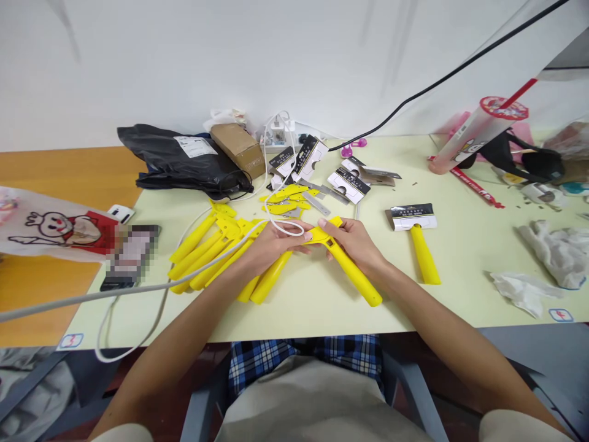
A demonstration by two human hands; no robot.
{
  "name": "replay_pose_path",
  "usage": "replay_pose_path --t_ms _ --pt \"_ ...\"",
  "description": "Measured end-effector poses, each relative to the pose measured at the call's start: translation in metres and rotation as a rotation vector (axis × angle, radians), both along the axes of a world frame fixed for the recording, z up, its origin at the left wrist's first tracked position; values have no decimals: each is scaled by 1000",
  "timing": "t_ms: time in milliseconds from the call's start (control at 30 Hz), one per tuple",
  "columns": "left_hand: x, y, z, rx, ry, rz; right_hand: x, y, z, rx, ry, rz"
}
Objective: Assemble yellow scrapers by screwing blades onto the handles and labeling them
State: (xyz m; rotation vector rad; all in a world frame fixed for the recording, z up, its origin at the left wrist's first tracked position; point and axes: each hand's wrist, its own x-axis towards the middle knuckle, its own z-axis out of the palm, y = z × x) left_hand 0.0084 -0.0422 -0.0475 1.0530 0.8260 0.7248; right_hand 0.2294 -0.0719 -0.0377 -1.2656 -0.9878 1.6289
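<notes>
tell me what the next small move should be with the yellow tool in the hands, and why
Probably have the left hand and right hand press gently on the head of the yellow tool: both grip it there. Loose metal blades lie just beyond, and whether one is seated in this head is too small to tell.

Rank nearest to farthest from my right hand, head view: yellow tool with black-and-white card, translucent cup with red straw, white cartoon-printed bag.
1. Carded tool, right of the right hand.
2. Translucent cup, back right.
3. Cartoon bag, far left.
</notes>
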Motion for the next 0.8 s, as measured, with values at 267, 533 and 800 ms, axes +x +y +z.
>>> replay_pose_path --t_ms 267,533,800 --pt "7 0 8 -155 -30 191 3 7 -2 62 84 -113" --pt "2 10 6 -159 -45 268 21 23 2 117 283 -310" --pt "4 6 0 -186 -85 230 21 12 4 442 -116 -220"
